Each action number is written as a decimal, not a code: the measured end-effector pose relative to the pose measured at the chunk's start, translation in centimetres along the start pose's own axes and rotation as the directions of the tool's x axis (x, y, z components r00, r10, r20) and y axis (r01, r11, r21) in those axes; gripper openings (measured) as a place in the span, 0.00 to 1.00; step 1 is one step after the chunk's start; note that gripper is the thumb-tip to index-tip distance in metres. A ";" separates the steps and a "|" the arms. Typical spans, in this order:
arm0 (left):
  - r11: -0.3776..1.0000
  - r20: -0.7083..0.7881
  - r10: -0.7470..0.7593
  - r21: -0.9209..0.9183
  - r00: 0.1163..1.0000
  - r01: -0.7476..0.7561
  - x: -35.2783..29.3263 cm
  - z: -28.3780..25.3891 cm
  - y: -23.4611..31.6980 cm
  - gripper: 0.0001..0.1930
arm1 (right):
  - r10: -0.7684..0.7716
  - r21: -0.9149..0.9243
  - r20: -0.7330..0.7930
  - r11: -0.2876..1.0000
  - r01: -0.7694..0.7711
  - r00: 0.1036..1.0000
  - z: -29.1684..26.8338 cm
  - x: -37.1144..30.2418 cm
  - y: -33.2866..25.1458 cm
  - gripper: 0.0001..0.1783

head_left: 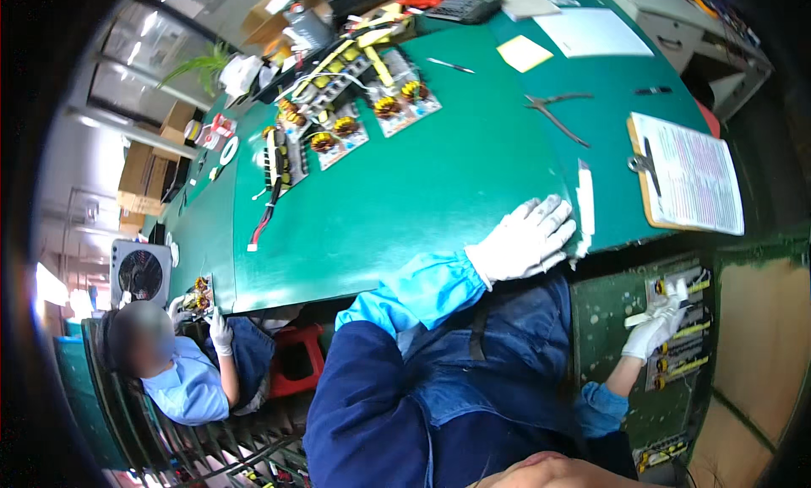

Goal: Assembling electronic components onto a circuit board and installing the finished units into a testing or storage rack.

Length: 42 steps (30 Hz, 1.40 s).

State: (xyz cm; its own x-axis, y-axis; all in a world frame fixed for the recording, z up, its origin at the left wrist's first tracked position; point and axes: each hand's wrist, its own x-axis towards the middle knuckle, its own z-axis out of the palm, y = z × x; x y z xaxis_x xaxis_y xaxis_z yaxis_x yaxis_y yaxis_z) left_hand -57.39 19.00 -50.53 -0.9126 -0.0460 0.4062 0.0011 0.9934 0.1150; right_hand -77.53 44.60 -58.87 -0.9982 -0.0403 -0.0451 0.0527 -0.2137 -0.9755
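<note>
My left hand (528, 239), in a white glove, lies flat near the front edge of the green table (405, 209), its fingers stretched out and holding nothing. Just right of its fingertips is a narrow white strip (585, 201). My right hand (657, 326), gloved too, reaches down to the right over a row of circuit boards (680, 365) on a lower green surface (604, 344). Its thumb stands apart from the fingers, which lie over the uppermost board. Part of that board is hidden under the glove.
Circuit boards with copper coils (410, 95) crowd the far left tabletop. Pliers (557, 116), a pen (450, 65), papers (591, 32) and a clipboard (693, 175) lie farther right. A gloved co-worker (182, 370) handles a board at left, by a red stool (296, 361).
</note>
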 end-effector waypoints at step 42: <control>0.388 -0.677 -0.637 0.131 0.369 0.912 -11.6 -28.1 -38.6 0.34 | -0.246 -0.031 0.963 0.297 0.954 0.108 22.3 -17.2 -1.8 0.07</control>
State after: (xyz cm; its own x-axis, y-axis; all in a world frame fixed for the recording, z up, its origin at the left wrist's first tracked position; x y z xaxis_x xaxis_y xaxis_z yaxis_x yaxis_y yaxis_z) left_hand -35.33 -21.80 -34.20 -0.0605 -0.7214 0.6899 -0.8857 0.3575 0.2961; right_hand -59.81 23.89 -51.50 -0.0922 -0.8920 0.4424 -0.9379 -0.0715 -0.3395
